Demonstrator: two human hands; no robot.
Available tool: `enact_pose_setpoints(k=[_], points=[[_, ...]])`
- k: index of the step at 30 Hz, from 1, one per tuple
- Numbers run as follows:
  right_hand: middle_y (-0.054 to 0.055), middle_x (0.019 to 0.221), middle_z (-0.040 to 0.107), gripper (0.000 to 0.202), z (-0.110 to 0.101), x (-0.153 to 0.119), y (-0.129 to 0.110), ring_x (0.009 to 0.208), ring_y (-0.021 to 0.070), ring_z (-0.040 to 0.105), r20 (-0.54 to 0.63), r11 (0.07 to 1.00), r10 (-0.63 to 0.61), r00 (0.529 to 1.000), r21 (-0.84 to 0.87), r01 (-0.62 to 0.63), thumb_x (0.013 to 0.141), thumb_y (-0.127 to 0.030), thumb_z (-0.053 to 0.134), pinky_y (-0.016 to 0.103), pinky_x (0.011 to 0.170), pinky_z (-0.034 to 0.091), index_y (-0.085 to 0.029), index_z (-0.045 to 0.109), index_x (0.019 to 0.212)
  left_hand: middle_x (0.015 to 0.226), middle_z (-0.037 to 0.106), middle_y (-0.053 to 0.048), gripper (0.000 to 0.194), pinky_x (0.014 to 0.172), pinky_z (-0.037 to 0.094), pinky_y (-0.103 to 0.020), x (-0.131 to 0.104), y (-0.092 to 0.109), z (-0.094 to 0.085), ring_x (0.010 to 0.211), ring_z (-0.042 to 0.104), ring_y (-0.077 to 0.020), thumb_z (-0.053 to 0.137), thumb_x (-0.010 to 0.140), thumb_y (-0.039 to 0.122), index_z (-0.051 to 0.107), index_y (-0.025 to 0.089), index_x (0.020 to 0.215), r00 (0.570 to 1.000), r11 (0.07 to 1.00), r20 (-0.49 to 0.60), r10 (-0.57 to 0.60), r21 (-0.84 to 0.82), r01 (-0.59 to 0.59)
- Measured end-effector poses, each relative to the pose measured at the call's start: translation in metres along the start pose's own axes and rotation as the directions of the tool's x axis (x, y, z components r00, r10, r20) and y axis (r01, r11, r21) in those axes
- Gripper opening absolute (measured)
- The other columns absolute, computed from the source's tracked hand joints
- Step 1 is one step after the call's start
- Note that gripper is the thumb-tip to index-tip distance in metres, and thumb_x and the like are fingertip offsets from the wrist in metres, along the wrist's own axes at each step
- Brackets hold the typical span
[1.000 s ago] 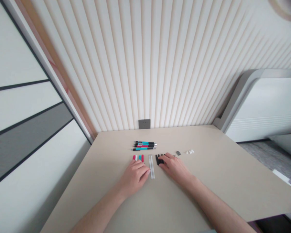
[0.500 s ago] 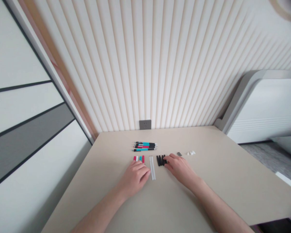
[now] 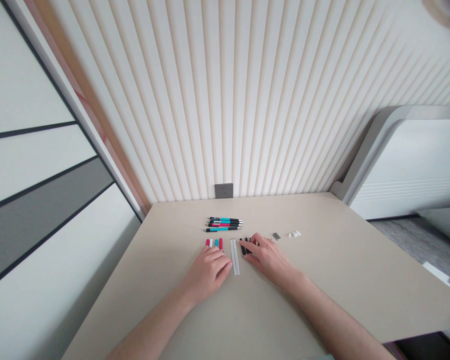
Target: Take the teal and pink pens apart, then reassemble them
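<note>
My left hand (image 3: 209, 272) rests on the table over the lower ends of a row of short pink, white and blue pen barrels (image 3: 216, 243). Its fingers lie close together, bent downward, with the tips partly hidden. Just right of its thumb lie slim whitish refill tubes (image 3: 234, 257), side by side. My right hand (image 3: 266, 255) reaches across several black pen grips (image 3: 243, 246), its index finger and thumb apart near the two ends of the leftmost one. Part of the black row is covered by that hand. Nothing is lifted off the table.
Behind the hands lie several assembled pens (image 3: 224, 225) in blue, pink and black. Small metal parts (image 3: 276, 235) and little white pieces (image 3: 295, 233) are to the right. A wall socket (image 3: 224, 190) sits above the table's (image 3: 165, 215) back edge.
My right hand has shifted left along the black pen grips, its fingers moving from the rightmost to the leftmost. My left hand stays in place. The view has tilted slightly.
</note>
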State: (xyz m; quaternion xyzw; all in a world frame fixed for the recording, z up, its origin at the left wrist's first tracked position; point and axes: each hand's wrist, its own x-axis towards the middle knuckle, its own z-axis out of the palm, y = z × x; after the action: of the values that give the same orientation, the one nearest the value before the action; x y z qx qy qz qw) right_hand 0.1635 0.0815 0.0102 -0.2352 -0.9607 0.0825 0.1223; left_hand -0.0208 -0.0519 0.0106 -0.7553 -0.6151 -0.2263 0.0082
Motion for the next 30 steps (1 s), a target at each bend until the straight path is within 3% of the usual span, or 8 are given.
enact_pose_setpoints(k=[5, 14, 19, 25, 30], points=[[0.004, 0.094, 0.055, 0.024, 0.014, 0.004, 0.0, 0.082, 0.0165, 0.057, -0.003, 0.988, -0.108, 0.994, -0.113, 0.107, 0.097, -0.029, 0.049, 0.03, 0.078, 0.039, -0.032, 0.064, 0.115, 0.077, 0.063, -0.001, 0.023, 0.087, 0.041, -0.035, 0.0, 0.0, 0.0, 0.08, 0.056, -0.0167, 0.044, 0.096, 0.021, 0.062, 0.019, 0.081, 1.0, 1.0, 0.0, 0.0, -0.001, 0.0], [0.004, 0.093, 0.057, 0.022, 0.013, 0.003, 0.009, 0.081, 0.0156, 0.056, 0.009, 0.987, -0.114, 0.993, -0.113, 0.114, 0.096, -0.021, 0.051, 0.03, 0.078, 0.038, -0.028, 0.067, 0.109, 0.081, 0.065, -0.002, 0.02, 0.088, 0.04, -0.036, 0.0, -0.009, -0.001, 0.084, 0.057, -0.0179, 0.045, 0.095, 0.02, 0.063, 0.02, 0.085, 0.999, 1.0, -0.047, -0.025, -0.008, 0.025], [0.005, 0.094, 0.057, 0.021, 0.008, 0.001, 0.01, 0.082, 0.0163, 0.057, 0.007, 0.992, -0.096, 0.995, -0.08, 0.097, 0.096, -0.021, 0.05, 0.029, 0.077, 0.039, -0.026, 0.069, 0.103, 0.082, 0.066, -0.003, 0.021, 0.082, 0.042, -0.036, 0.0, -0.03, -0.007, 0.084, 0.056, -0.0191, 0.045, 0.096, 0.023, 0.064, 0.019, 0.087, 0.989, 0.995, -0.113, -0.095, 0.011, 0.097], [0.005, 0.098, 0.059, 0.023, 0.001, -0.002, 0.01, 0.087, 0.0166, 0.058, 0.029, 0.996, -0.093, 0.995, -0.013, 0.093, 0.096, -0.02, 0.05, 0.029, 0.079, 0.042, -0.026, 0.068, 0.107, 0.096, 0.067, -0.006, 0.021, 0.087, 0.045, -0.039, -0.003, -0.061, -0.01, 0.093, 0.058, -0.0214, 0.045, 0.095, 0.023, 0.064, 0.019, 0.102, 0.962, 0.979, -0.197, -0.188, 0.037, 0.199], [0.005, 0.098, 0.059, 0.024, 0.001, -0.001, 0.011, 0.088, 0.0174, 0.058, 0.04, 0.996, -0.087, 0.995, -0.011, 0.087, 0.095, -0.02, 0.051, 0.03, 0.08, 0.043, -0.027, 0.068, 0.11, 0.112, 0.066, -0.006, 0.028, 0.094, 0.045, -0.042, -0.002, -0.083, -0.007, 0.105, 0.057, -0.0227, 0.045, 0.093, 0.018, 0.062, 0.022, 0.115, 0.954, 0.965, -0.183, -0.239, 0.066, 0.254]])
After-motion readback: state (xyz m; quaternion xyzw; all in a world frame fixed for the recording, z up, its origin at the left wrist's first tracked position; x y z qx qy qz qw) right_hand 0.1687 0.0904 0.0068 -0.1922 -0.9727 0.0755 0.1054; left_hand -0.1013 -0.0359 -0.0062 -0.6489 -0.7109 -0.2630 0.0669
